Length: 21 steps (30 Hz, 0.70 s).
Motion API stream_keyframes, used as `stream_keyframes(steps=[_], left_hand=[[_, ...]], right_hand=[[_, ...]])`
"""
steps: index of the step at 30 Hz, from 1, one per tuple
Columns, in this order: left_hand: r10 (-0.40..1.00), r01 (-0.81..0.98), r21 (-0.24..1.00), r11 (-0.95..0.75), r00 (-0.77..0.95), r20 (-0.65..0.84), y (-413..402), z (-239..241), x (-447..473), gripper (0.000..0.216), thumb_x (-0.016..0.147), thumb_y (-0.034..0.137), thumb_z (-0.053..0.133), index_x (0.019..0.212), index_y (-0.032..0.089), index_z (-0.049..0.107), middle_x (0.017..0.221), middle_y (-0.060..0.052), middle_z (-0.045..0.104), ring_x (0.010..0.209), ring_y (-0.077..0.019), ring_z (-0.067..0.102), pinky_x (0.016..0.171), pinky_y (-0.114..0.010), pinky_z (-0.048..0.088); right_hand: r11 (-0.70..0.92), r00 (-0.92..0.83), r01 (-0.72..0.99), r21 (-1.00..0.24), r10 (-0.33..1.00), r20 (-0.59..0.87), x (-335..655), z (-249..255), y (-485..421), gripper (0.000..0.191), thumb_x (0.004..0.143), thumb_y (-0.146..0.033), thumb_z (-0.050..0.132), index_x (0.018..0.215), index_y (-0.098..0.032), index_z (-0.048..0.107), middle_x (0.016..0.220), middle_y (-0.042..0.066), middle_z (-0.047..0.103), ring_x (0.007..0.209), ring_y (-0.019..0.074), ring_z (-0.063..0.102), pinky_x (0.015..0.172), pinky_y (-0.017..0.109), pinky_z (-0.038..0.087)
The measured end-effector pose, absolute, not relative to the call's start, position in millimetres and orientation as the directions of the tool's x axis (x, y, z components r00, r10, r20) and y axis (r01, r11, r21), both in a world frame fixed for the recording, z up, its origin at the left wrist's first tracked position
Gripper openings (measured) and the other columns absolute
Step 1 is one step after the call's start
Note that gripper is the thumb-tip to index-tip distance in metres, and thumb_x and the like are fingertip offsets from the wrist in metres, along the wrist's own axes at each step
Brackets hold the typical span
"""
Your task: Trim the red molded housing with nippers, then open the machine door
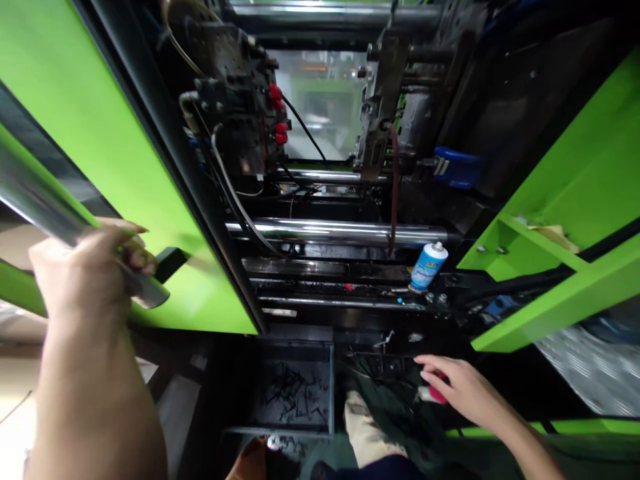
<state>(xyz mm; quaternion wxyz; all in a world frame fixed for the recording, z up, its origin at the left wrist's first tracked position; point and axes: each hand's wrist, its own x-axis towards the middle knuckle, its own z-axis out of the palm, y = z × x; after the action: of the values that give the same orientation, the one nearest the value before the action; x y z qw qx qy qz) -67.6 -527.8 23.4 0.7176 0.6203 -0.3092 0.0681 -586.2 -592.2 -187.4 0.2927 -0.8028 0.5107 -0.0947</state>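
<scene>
— What's the biggest thing in front of you?

— The bright green sheet-metal sliding door (85,127) of the machine. Its long polished steel bar handle (60,220) runs slantwise through my left hand (85,273) — the fingers are wrapped fully round it, thumb side up, the bar's cut end poking out just past the fingertips.

— And beyond the fingers?

— Further in from them lies the dark open machine bay with black mould blocks (240,100) carrying small red fittings (277,113), and below those a shiny horizontal steel tie bar (330,232). A green metal frame with a shelf (565,260) rises on the far side of the right hand (460,390).

— What is the right hand doing?

— It's low down, palm down, fingers bent closely over a small red rounded object (439,395) — only a sliver of red shows under them, so I can't tell what it is. Up beyond those fingertips, well apart, stands a small white and blue aerosol spray can with a white cap (428,265), on the black ledge.

— Can you read its label?

— No, the print is too blurred. Towards the left hand from the right fingers there's a dark open bin (295,390) with black plastic scraps in it.
</scene>
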Motion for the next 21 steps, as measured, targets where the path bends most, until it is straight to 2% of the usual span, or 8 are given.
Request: stream_keyframes(steps=[2, 6, 9, 13, 17, 21], left_hand=[[-0.293, -0.409, 0.865, 0.292, 0.822, 0.488, -525.3, 25.2, -69.4, 0.015, 0.050, 0.015, 0.070, 0.064, 0.012, 0.065, 0.046, 0.001, 0.055, 0.038, -0.0160, 0.046, 0.034, -0.030, 0.040], [-0.378, -0.339, 0.892, 0.299, 0.816, 0.437, -517.9, 24.3, -73.3, 0.014, 0.062, 0.018, 0.074, 0.072, 0.013, 0.067, 0.049, 0.002, 0.056, 0.042, -0.0146, 0.047, 0.039, -0.028, 0.041], [-0.400, -0.333, 0.898, 0.288, 0.810, 0.428, -513.1, 22.3, -74.5, 0.012, 0.066, 0.019, 0.072, 0.075, 0.014, 0.066, 0.047, 0.004, 0.051, 0.042, -0.0138, 0.046, 0.040, -0.026, 0.040], [-0.427, -0.296, 0.920, 0.257, 0.819, 0.383, -509.5, 22.7, -78.2, 0.012, 0.070, 0.021, 0.072, 0.076, 0.015, 0.063, 0.042, 0.005, 0.046, 0.039, -0.0143, 0.044, 0.041, -0.026, 0.037], [-0.427, -0.261, 0.935, 0.239, 0.837, 0.343, -510.1, 25.0, -84.0, 0.015, 0.074, 0.026, 0.071, 0.080, 0.017, 0.060, 0.041, 0.006, 0.044, 0.038, -0.0130, 0.042, 0.043, -0.024, 0.034], [-0.453, -0.236, 0.944, 0.230, 0.832, 0.319, -505.6, 20.3, -85.8, 0.029, 0.076, 0.041, 0.075, 0.086, 0.019, 0.060, 0.044, 0.007, 0.041, 0.040, -0.0106, 0.040, 0.043, -0.020, 0.030]], right_hand=[[-0.367, 0.512, -0.706, -0.605, -0.855, -0.079, -562.4, -169.9, -607.4, 0.034, 0.095, -0.045, 0.050, 0.116, -0.030, 0.072, 0.106, 0.002, 0.076, 0.103, 0.0272, 0.070, 0.097, 0.046, 0.052], [-0.507, 0.593, -0.535, -0.676, -0.795, 0.127, -510.1, -120.3, -640.9, 0.025, 0.096, -0.047, 0.055, 0.109, -0.035, 0.074, 0.114, -0.002, 0.075, 0.108, 0.0238, 0.068, 0.099, 0.040, 0.051], [-0.581, 0.590, -0.369, -0.725, -0.750, 0.301, -469.0, -78.2, -673.0, 0.026, 0.096, -0.050, 0.058, 0.108, -0.034, 0.073, 0.114, 0.000, 0.074, 0.109, 0.0232, 0.068, 0.100, 0.038, 0.051], [-0.600, 0.533, -0.106, -0.793, -0.707, 0.464, -394.5, -25.6, -742.5, 0.037, 0.093, -0.053, 0.061, 0.119, -0.027, 0.066, 0.115, 0.004, 0.074, 0.110, 0.0232, 0.068, 0.100, 0.038, 0.054], [-0.556, 0.501, 0.016, -0.831, -0.715, 0.488, -296.0, 11.1, -836.3, 0.044, 0.095, -0.040, 0.064, 0.132, -0.018, 0.055, 0.120, 0.008, 0.070, 0.114, 0.0228, 0.066, 0.104, 0.044, 0.052], [-0.474, 0.506, -0.090, -0.876, -0.779, 0.370, -207.7, 14.7, -922.2, 0.044, 0.095, -0.037, 0.067, 0.132, -0.017, 0.056, 0.117, 0.009, 0.068, 0.105, 0.0241, 0.067, 0.099, 0.051, 0.054]])
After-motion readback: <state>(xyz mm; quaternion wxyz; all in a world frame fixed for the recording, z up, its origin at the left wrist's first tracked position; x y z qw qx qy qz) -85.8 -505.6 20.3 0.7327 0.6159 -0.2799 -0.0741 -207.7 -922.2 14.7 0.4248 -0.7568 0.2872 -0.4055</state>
